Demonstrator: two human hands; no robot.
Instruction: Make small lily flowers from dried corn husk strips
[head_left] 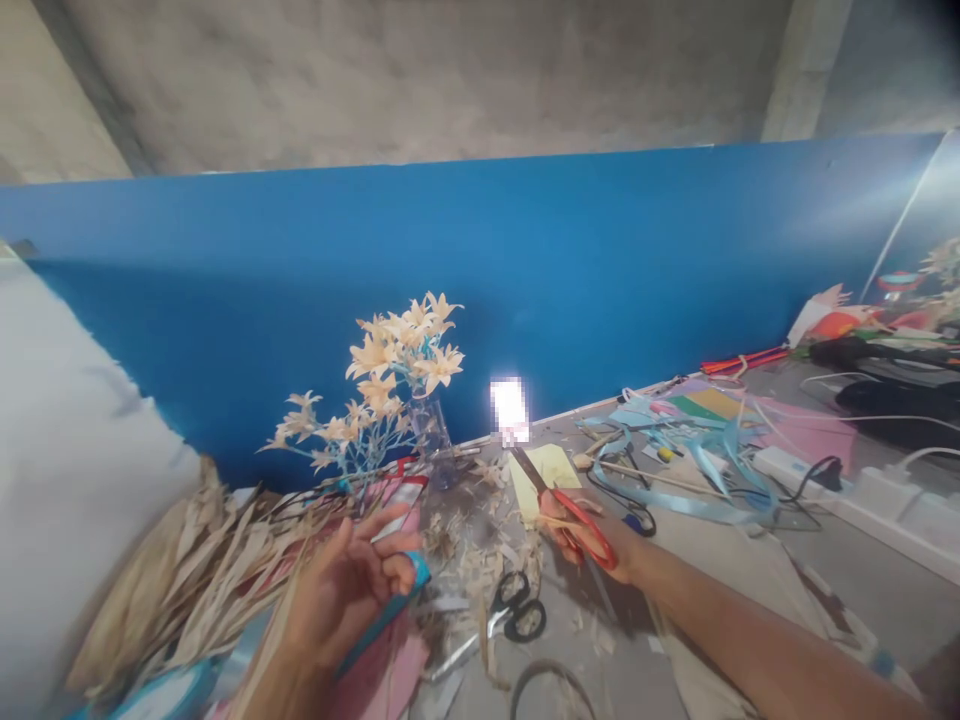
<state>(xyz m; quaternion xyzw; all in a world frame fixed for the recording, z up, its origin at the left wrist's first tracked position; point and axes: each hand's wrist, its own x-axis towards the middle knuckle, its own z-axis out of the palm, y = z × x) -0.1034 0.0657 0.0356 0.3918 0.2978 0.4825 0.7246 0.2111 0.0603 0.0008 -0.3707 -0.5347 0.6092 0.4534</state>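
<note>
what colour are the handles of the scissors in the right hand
Red, best seen in the head view: scissors handles.

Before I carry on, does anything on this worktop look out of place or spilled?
Pale scraps are scattered around the black-handled scissors, like unswept trimmings. Light blue ribbon sprawls in loose loops near the white power strip, which looks untidy. I can't make out any damage.

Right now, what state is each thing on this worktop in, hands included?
Left hand: open, fingers loosely curled
Right hand: closed around red-handled scissors
Red-handled scissors: held, blades look shut
Black-handled scissors: lying down
Clear vase: upright, holding stems
Cream artificial lilies: petals spread
Light-blue ribbon: loosely looped
White power strip: plugged into
</note>
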